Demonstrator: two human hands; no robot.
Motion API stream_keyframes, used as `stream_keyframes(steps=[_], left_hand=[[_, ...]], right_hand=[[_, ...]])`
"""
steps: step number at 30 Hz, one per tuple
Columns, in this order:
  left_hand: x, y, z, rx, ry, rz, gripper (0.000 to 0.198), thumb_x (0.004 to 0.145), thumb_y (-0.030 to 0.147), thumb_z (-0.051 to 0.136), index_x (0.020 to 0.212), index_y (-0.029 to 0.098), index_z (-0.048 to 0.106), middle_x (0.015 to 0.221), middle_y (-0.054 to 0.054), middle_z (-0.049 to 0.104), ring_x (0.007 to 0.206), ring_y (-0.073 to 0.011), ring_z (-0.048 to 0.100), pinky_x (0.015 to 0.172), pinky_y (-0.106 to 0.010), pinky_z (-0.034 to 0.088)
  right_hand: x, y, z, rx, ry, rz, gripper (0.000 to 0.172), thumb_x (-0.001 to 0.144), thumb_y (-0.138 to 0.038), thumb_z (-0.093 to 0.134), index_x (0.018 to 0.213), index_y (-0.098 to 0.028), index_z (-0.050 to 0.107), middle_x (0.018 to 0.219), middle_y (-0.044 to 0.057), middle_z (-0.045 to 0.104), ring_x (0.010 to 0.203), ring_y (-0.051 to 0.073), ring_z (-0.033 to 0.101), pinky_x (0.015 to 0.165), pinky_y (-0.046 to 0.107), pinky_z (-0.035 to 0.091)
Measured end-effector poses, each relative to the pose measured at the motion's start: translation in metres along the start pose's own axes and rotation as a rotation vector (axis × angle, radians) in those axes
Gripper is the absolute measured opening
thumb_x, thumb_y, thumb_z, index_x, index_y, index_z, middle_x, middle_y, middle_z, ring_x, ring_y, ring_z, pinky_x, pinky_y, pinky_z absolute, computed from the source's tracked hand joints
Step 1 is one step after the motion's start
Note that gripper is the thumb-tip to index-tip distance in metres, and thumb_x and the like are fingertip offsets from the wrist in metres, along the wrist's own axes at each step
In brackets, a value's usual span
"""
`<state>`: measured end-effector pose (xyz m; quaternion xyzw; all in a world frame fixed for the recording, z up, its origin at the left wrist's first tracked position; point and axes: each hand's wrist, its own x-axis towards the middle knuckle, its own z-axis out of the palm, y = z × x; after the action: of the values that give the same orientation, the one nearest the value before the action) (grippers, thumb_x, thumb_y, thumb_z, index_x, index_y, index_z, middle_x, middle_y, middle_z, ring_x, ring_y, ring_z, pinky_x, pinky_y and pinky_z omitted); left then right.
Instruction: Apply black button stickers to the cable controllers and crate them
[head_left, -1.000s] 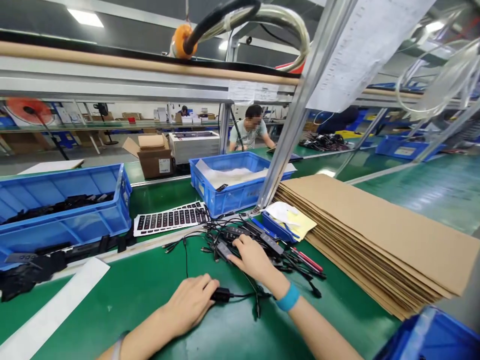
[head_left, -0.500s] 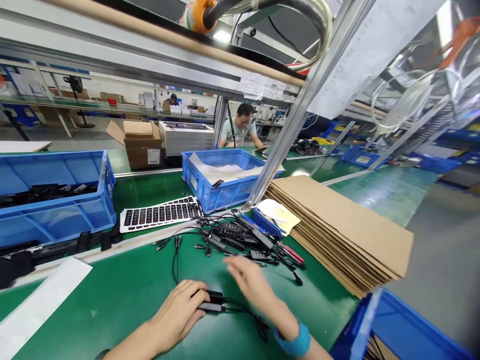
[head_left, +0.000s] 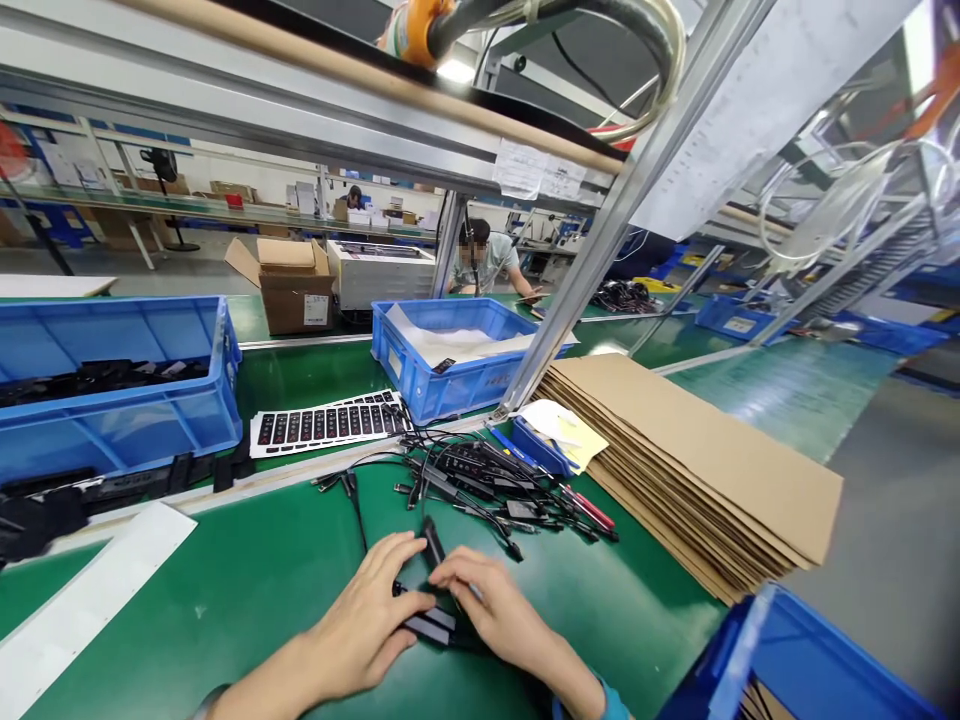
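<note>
Near the front of the green bench [head_left: 247, 580], my left hand [head_left: 367, 620] has its fingers around small black and grey cabled modules [head_left: 435, 627] lying side by side. My right hand [head_left: 491, 605] pinches another black module [head_left: 433, 543], which stands tilted just beyond them. Its lower end is hidden by my fingers. Behind both hands lies a tangled pile of black cabled modules [head_left: 480, 475]. A thin cable [head_left: 356, 505] reaches from the left side of the pile towards my left hand.
Blue bins stand at the left [head_left: 120, 430], back [head_left: 465, 385] and lower right [head_left: 847, 660]. Sticker sheets [head_left: 330, 424], stacked cardboard [head_left: 697, 440], red-handled tools [head_left: 592, 507] and a white strip [head_left: 97, 610] lie around. A metal post [head_left: 585, 270] rises mid-bench; a person [head_left: 487, 260] sits beyond.
My right hand has moved down and left, near my left hand, and now holds a black module. The modules under my left hand have turned slightly. The view has shifted a little.
</note>
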<state>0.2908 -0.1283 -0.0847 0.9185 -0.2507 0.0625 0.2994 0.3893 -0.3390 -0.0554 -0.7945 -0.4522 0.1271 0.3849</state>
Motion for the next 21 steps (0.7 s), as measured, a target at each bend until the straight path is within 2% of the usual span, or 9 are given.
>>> stream_keyframes(steps=[2, 5, 6, 8, 10, 12, 14, 17, 21], left_hand=[[0.001, 0.001, -0.002, -0.030, -0.058, 0.001, 0.045, 0.079, 0.011, 0.058, 0.122, 0.025, 0.053, 0.153, -0.014, 0.025, 0.143, -0.0377, 0.018, 0.112, -0.063, 0.026], [0.004, 0.004, -0.008, -0.058, -0.097, -0.013, 0.042, 0.082, 0.011, 0.055, 0.121, 0.026, 0.051, 0.143, -0.013, 0.038, 0.137, -0.0340, 0.029, 0.110, -0.058, 0.031], [0.005, 0.005, -0.009, -0.059, -0.090, -0.020, 0.041, 0.082, 0.011, 0.056, 0.120, 0.026, 0.051, 0.139, -0.013, 0.041, 0.133, -0.0332, 0.033, 0.108, -0.056, 0.034], [0.006, 0.007, -0.011, -0.051, -0.061, -0.037, 0.041, 0.080, 0.010, 0.058, 0.118, 0.025, 0.052, 0.132, -0.012, 0.044, 0.125, -0.0321, 0.038, 0.103, -0.052, 0.039], [0.007, 0.009, -0.010, -0.038, -0.047, -0.058, 0.042, 0.079, 0.010, 0.060, 0.118, 0.025, 0.053, 0.124, -0.012, 0.046, 0.115, -0.0303, 0.043, 0.096, -0.049, 0.043], [0.007, 0.009, -0.009, -0.039, -0.056, -0.090, 0.039, 0.080, 0.012, 0.062, 0.116, 0.026, 0.055, 0.112, -0.009, 0.049, 0.104, -0.0271, 0.047, 0.088, -0.045, 0.047], [0.007, 0.009, -0.008, -0.055, -0.063, -0.109, 0.037, 0.080, 0.013, 0.062, 0.114, 0.026, 0.057, 0.107, -0.008, 0.050, 0.099, -0.0255, 0.048, 0.084, -0.043, 0.047], [0.006, 0.007, -0.008, -0.068, -0.029, -0.087, 0.041, 0.076, 0.008, 0.062, 0.113, 0.026, 0.058, 0.125, -0.010, 0.044, 0.115, -0.0304, 0.042, 0.096, -0.050, 0.043], [0.004, 0.003, -0.006, -0.058, -0.005, -0.059, 0.047, 0.070, 0.004, 0.062, 0.111, 0.026, 0.059, 0.146, -0.010, 0.028, 0.136, -0.0380, 0.022, 0.109, -0.061, 0.028]], right_hand=[[0.011, 0.000, -0.006, 0.013, -0.028, 0.050, 0.022, 0.092, -0.018, 0.043, 0.097, -0.022, 0.064, 0.089, 0.005, 0.064, 0.082, 0.018, 0.062, 0.073, 0.029, 0.050], [0.036, 0.009, -0.030, -0.162, 0.142, 0.215, 0.014, 0.090, -0.022, 0.047, 0.090, -0.018, 0.061, 0.090, 0.007, 0.062, 0.081, 0.020, 0.059, 0.071, 0.032, 0.047], [0.042, 0.010, -0.037, -0.196, 0.157, 0.252, 0.013, 0.090, -0.024, 0.049, 0.086, -0.018, 0.060, 0.086, 0.007, 0.061, 0.078, 0.021, 0.058, 0.069, 0.032, 0.045], [0.048, 0.008, -0.040, -0.195, 0.073, 0.270, 0.011, 0.084, -0.029, 0.061, 0.080, -0.019, 0.059, 0.074, 0.003, 0.059, 0.069, 0.020, 0.056, 0.062, 0.031, 0.043], [0.042, 0.001, -0.032, -0.178, -0.054, 0.254, 0.021, 0.070, -0.028, 0.076, 0.081, -0.020, 0.061, 0.072, 0.000, 0.059, 0.066, 0.019, 0.057, 0.059, 0.028, 0.042], [0.028, -0.008, -0.019, -0.160, -0.138, 0.254, 0.035, 0.064, -0.022, 0.080, 0.093, -0.021, 0.061, 0.085, 0.001, 0.061, 0.075, 0.019, 0.059, 0.065, 0.028, 0.045], [0.013, -0.014, -0.007, -0.126, -0.161, 0.266, 0.040, 0.070, -0.017, 0.074, 0.106, -0.024, 0.057, 0.103, 0.003, 0.058, 0.088, 0.020, 0.059, 0.075, 0.029, 0.047], [-0.001, -0.012, -0.002, -0.077, -0.137, 0.253, 0.034, 0.084, -0.012, 0.057, 0.114, -0.026, 0.054, 0.112, 0.004, 0.052, 0.095, 0.019, 0.057, 0.084, 0.031, 0.047], [-0.002, -0.002, -0.002, -0.162, -0.119, 0.185, 0.051, 0.080, -0.008, 0.059, 0.127, -0.026, 0.050, 0.115, 0.007, 0.050, 0.104, 0.022, 0.054, 0.090, 0.036, 0.047]])
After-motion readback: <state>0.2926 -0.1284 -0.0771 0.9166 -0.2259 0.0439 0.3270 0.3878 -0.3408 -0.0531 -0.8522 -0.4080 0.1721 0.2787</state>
